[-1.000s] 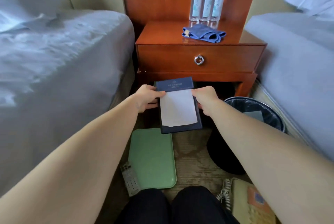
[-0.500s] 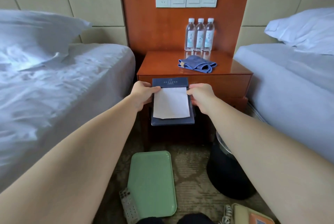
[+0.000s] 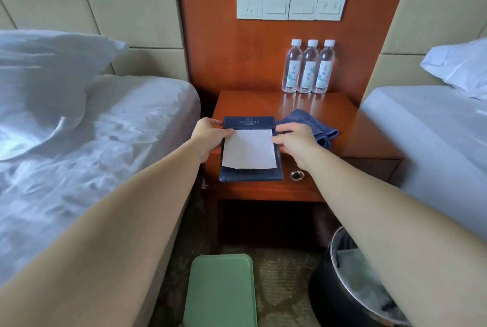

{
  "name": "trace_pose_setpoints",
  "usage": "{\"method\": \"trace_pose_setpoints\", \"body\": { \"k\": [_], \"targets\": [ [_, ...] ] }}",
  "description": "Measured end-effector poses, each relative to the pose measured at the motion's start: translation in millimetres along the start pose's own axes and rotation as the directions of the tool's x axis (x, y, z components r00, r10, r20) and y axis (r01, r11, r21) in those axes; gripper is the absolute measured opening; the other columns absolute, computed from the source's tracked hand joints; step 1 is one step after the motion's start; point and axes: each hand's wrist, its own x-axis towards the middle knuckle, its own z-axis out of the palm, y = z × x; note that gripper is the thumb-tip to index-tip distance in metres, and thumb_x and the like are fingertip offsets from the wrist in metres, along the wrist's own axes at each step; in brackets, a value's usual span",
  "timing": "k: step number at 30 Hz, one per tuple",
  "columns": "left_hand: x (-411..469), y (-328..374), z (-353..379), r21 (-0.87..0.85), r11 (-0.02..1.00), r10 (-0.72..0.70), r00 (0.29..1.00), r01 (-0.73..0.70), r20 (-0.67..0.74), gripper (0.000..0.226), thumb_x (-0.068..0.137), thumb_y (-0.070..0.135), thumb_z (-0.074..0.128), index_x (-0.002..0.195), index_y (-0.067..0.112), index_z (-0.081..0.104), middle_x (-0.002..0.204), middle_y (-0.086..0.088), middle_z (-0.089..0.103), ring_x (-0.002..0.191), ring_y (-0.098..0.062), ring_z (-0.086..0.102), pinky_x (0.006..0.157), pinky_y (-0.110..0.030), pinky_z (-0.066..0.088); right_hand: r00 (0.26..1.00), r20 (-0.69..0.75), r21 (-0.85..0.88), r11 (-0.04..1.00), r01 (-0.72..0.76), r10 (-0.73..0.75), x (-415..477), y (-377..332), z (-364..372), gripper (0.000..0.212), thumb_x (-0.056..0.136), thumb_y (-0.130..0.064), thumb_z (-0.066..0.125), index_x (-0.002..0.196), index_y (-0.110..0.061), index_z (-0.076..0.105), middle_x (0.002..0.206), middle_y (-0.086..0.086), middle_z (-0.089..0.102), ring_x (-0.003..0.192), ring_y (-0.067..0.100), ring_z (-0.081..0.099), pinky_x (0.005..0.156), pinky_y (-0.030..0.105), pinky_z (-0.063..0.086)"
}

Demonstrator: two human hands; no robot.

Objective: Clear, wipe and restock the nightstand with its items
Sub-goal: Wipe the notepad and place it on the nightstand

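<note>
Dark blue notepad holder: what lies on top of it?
A white paper sheet covers most of the dark blue notepad holder; only its printed top band and lower edge show. Anything beneath the sheet is hidden.

Three water bottles (image 3: 308, 68) beyond the right hand (image 3: 295, 140), one blue cloth (image 3: 316, 126) beside it, one notepad folder (image 3: 247, 123) between the left hand (image 3: 208, 136) and the right, one green tray (image 3: 221, 292), two pillows (image 3: 39, 63)
</note>
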Motion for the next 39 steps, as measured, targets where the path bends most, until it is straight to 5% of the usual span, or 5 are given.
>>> {"method": "trace_pose_setpoints", "body": {
  "k": [8,22,28,34,39],
  "targets": [
    [51.0,0.0,10.6,0.244,0.966,-0.075,0.995,0.089,-0.065,0.045,0.084,0.025,0.074,0.121,0.011,0.052,0.117,-0.003,0.058,0.101,-0.021,0.058,0.077,-0.031,0.047,0.996,0.035,-0.447,0.89,0.089,-0.082,44.7,-17.4,17.7,0.032,0.087,-0.009,0.065,0.118,-0.014,0.062,0.111,0.005,0.069,0.102,0.025,0.064,0.086,0.034,0.052],
    [112.7,18.2,50.8,0.676,0.736,-0.018,0.998,-0.029,0.063,0.033,0.093,0.021,0.054,0.121,0.004,0.049,0.121,-0.018,0.055,0.114,-0.036,0.05,0.091,-0.04,0.041,0.997,0.075,-0.653,0.754,0.075,-0.034,111.6,-15.6,9.8,0.038,0.09,-0.018,0.066,0.127,-0.011,0.059,0.119,0.005,0.067,0.109,0.023,0.062,0.087,0.036,0.052],
    [107.7,28.9,79.2,0.659,0.746,0.006,0.992,-0.09,0.129,0.062,0.096,0.036,0.052,0.148,0.009,0.031,0.144,-0.013,0.036,0.132,-0.031,0.036,0.105,-0.037,0.037,0.993,0.038,-0.666,0.739,0.108,-0.111,103.7,-6.6,-4.8,0.043,0.094,-0.02,0.061,0.136,-0.011,0.055,0.123,0.006,0.062,0.11,0.02,0.06,0.088,0.03,0.048],
    [71.7,29.9,107.2,0.855,0.495,-0.061,0.976,-0.152,0.208,0.118,0.071,0.087,0.046,0.156,0.019,0.001,0.162,-0.019,-0.004,0.149,-0.036,0.006,0.119,-0.046,0.01,0.994,0.068,-0.724,0.681,0.108,-0.085,100.7,-2.0,-26.8,0.04,0.098,-0.015,0.051,0.138,-0.011,0.053,0.141,0.01,0.047,0.13,0.025,0.045,0.104,0.036,0.043],
    [70.6,28.9,98.8,0.831,0.448,-0.126,0.897,-0.329,0.423,0.126,0.066,0.082,0.059,0.155,0.023,-0.007,0.16,-0.014,-0.019,0.149,-0.032,-0.008,0.12,-0.049,0.001,0.998,0.033,-0.781,0.622,0.057,-0.05,81.9,1.0,-54.7,0.043,0.098,-0.018,0.054,0.14,-0.011,0.048,0.14,0.011,0.047,0.131,0.028,0.041,0.105,0.038,0.038]
  ]
}}
